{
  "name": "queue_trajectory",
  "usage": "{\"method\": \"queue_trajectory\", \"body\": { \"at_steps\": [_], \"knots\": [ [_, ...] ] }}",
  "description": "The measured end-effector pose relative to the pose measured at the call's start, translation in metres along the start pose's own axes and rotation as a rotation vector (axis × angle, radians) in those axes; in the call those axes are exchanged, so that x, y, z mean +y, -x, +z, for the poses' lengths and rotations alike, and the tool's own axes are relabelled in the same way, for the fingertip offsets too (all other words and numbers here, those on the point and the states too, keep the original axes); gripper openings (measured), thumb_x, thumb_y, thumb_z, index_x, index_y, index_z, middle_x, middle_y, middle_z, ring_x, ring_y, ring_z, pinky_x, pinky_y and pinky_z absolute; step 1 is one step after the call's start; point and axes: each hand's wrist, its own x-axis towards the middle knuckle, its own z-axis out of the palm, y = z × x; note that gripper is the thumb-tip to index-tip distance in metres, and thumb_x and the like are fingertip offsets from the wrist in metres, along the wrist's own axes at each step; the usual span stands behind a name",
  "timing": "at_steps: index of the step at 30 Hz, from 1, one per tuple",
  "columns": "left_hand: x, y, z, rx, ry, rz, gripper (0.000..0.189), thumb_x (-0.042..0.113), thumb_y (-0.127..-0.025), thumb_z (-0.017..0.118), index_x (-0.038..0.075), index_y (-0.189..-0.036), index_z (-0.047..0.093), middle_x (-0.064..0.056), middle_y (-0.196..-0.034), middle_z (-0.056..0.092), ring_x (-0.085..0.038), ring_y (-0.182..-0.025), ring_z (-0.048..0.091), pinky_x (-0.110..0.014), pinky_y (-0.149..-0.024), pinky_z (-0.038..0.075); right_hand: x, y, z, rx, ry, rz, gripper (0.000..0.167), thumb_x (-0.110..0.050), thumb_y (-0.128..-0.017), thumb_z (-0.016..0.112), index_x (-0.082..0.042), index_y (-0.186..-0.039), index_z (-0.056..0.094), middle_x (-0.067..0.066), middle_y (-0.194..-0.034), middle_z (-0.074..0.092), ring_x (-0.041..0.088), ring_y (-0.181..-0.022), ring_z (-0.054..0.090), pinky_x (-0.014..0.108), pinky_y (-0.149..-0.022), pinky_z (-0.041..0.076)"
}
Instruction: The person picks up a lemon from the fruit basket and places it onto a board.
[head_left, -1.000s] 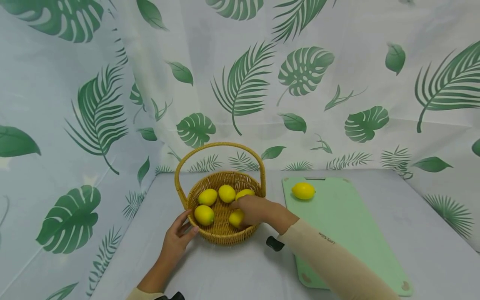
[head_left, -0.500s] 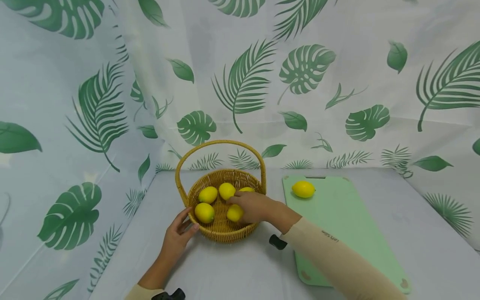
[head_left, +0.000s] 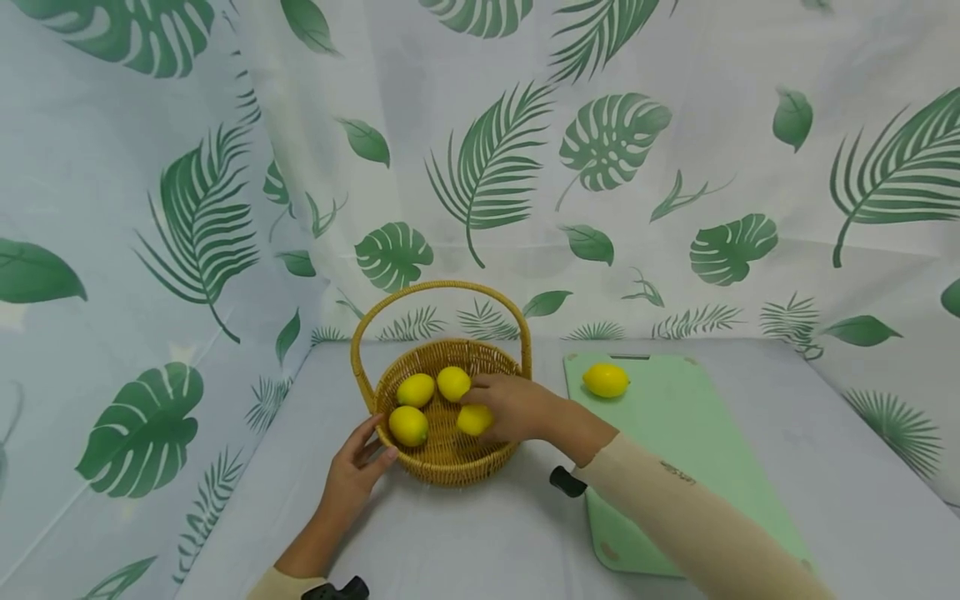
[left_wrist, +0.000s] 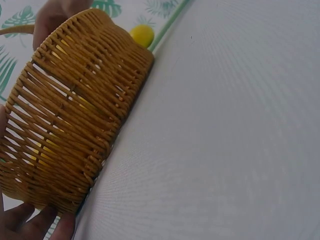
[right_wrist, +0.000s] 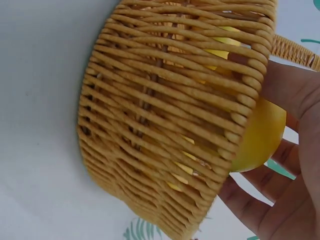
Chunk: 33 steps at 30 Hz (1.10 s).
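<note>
A round woven basket (head_left: 453,477) with a tall arched handle stands on the white table. Inside it lie several yellow lemons; one (head_left: 408,426) sits at the near left, nearest my left hand (head_left: 351,479). That hand rests against the basket's outer left side, fingers along the wall and thumb toward the front. My right hand (head_left: 521,408) reaches over the right side of the rim and grips a lemon (head_left: 474,420). In the right wrist view this lemon (right_wrist: 262,137) shows above the rim, with thumb and fingers around it. The basket's back right part is hidden behind the right hand.
A light green cutting board (head_left: 675,458) lies on the table to the right, partly under my right sleeve (head_left: 690,508). Another lemon (head_left: 606,381) rests near its far left corner. Leaf-printed curtains (head_left: 495,167) hang behind the table and at the left.
My right hand has shifted slightly right and up, with the gripped lemon rising a little. It now covers the back right lemon seen earlier. My left hand stays at the basket.
</note>
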Motion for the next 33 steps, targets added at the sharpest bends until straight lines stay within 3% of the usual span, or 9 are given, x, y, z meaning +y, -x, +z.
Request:
{"method": "queue_trajectory", "body": {
  "at_steps": [6, 12, 18, 26, 33],
  "knots": [
    [-0.001, 0.002, 0.001, 0.003, 0.011, -0.032, 0.063, 0.015, -0.091, 0.071, 0.013, -0.147, 0.042, -0.010, -0.153, 0.032, -0.036, -0.130, 0.043, -0.031, -0.093, 0.049, 0.001, 0.008, -0.005, 0.006, -0.018, 0.035, 0.054, -0.032, -0.082, 0.079, -0.021, -0.132, 0.062, 0.002, -0.135, 0.051, 0.021, -0.119, 0.051, 0.039, -0.099, 0.045],
    [-0.004, 0.002, 0.003, 0.004, 0.018, -0.009, 0.062, 0.014, -0.091, 0.071, 0.012, -0.146, 0.043, -0.012, -0.152, 0.034, -0.037, -0.129, 0.044, -0.030, -0.092, 0.049, 0.001, 0.017, -0.010, 0.028, -0.024, 0.037, 0.053, -0.032, -0.080, 0.081, -0.021, -0.129, 0.064, -0.003, -0.122, 0.055, 0.015, -0.104, 0.054, 0.035, -0.092, 0.048],
    [-0.002, 0.000, 0.002, 0.012, -0.006, 0.015, 0.061, 0.017, -0.091, 0.072, 0.013, -0.145, 0.044, -0.012, -0.151, 0.036, -0.037, -0.128, 0.045, -0.032, -0.092, 0.049, 0.007, 0.024, -0.015, 0.064, -0.002, 0.025, 0.052, -0.033, -0.079, 0.081, -0.019, -0.126, 0.065, -0.004, -0.117, 0.056, 0.014, -0.100, 0.055, 0.033, -0.089, 0.049],
    [-0.002, 0.001, 0.002, 0.014, -0.004, 0.002, 0.061, 0.016, -0.091, 0.071, 0.014, -0.145, 0.044, -0.011, -0.151, 0.035, -0.037, -0.128, 0.045, -0.033, -0.092, 0.050, 0.010, 0.036, -0.018, 0.073, 0.004, 0.051, 0.053, -0.034, -0.078, 0.081, -0.018, -0.126, 0.065, 0.000, -0.127, 0.055, 0.020, -0.108, 0.056, 0.038, -0.094, 0.048],
    [-0.003, 0.000, 0.001, 0.006, 0.002, 0.025, 0.061, 0.015, -0.092, 0.070, 0.012, -0.146, 0.043, -0.012, -0.151, 0.035, -0.038, -0.129, 0.045, -0.031, -0.091, 0.050, 0.015, 0.046, -0.022, 0.095, 0.007, 0.040, 0.054, -0.035, -0.078, 0.082, -0.017, -0.126, 0.065, -0.002, -0.122, 0.056, 0.020, -0.107, 0.055, 0.037, -0.093, 0.048]
  ]
}}
